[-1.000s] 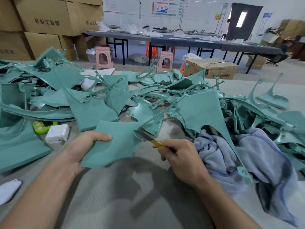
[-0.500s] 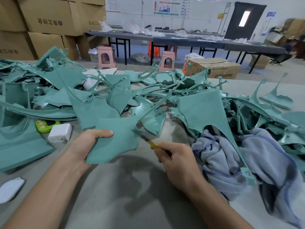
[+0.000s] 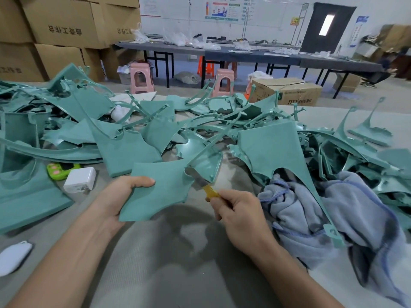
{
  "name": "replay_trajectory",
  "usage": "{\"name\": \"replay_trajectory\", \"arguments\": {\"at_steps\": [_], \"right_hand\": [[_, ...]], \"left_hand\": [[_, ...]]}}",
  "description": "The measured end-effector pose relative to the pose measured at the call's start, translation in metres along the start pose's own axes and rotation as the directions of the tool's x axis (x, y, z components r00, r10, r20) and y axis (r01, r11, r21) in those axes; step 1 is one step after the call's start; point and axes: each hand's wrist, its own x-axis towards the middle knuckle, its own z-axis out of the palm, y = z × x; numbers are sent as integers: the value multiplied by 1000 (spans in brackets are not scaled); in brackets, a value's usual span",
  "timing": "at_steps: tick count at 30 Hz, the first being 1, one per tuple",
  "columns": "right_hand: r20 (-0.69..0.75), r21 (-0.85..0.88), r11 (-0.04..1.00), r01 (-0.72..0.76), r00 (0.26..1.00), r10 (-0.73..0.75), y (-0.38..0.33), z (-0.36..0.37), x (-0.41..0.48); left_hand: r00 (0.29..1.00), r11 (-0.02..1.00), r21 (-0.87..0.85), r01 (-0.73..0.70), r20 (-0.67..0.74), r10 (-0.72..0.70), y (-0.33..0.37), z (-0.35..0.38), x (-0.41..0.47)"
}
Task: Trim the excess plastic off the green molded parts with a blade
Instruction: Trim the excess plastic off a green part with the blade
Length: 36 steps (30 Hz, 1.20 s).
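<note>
In the centre of the frame the left hand (image 3: 120,196) is holding one flat green part (image 3: 160,192) just above the table (image 3: 178,258). Its thumb is pressing on the top face and the other fingers are tucked underneath, out of sight. Lower right of centre, the right hand (image 3: 238,210) is gripping the knife's yellow handle (image 3: 211,192) with its fingers curled tightly round it. The blade (image 3: 195,176) is lying against the part's right edge, at the notch where a thin strip is running up and away.

The job seems to be shaving flash off that edge. To do it well, the blade should be travelling along the edge at a shallow angle, taking thin slivers rather than digging in, and stroking away from the holding thumb. The left hand is gripping far from the cut, so the sheet may be flexing; bracing nearer the edge would likely steady it.

More green pieces are lying heaped in a pile (image 3: 266,147) across the upper half, with a blue towel (image 3: 311,207) at the right.
</note>
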Motion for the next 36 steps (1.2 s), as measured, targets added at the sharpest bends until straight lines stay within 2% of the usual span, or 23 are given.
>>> {"name": "replay_trajectory", "arguments": {"at_steps": [2, 5, 6, 9, 13, 17, 19, 22, 27, 29, 32, 33, 34, 36], "right_hand": [[-8, 72, 997, 2, 1000, -1, -1, -2, 0], [129, 112, 994, -5, 992, -9, -4, -4, 0], [134, 97, 995, -19, 991, 6, -4, -3, 0], [42, 97, 994, -41, 998, 37, -1, -4, 3], [170, 133, 991, -32, 985, 9, -3, -7, 2], [18, 101, 991, -91, 996, 90, 2, -8, 5], [27, 168, 984, -55, 998, 52, -2, -12, 3], [120, 219, 976, 17, 992, -44, -13, -9, -3], [215, 66, 995, 75, 973, -88, -20, 6, -9], [127, 10, 998, 62, 990, -63, -18, 7, -7], [-133, -21, 1000, -14, 991, 11, -8, 3, -1], [-152, 1, 1000, 5, 988, -5, -8, 2, -1], [-117, 43, 998, 46, 992, -41, -9, 1, -2], [62, 70, 989, 131, 989, -135, -15, 5, -8]], "left_hand": [[1000, 1000, 18, -1, -3, 1, 1, -1, -1], [1000, 1000, 28, 4, 6, -5, 2, 0, -4], [1000, 999, 36, 7, 8, -7, 2, 1, -4], [1000, 999, 36, 4, -13, -4, 2, 3, -3], [999, 999, 35, 9, -32, -7, 2, 4, -4], [999, 1000, -8, -2, -48, 2, 2, 5, -4], [998, 998, -56, -12, -57, 9, 2, 8, -5], [996, 994, -103, -45, -81, 36, -1, 15, -6], [990, 981, -191, -25, -140, -2, -6, 36, -8], [987, 974, -227, 1, -158, -38, -7, 43, -9], [977, 965, -260, 17, -200, -71, -6, 49, -10], [976, 963, -267, 21, -206, -78, -6, 50, -11], [975, 961, -276, 23, -207, -82, -6, 51, -12], [975, 954, -299, 33, -200, -96, -5, 52, -15]]}}
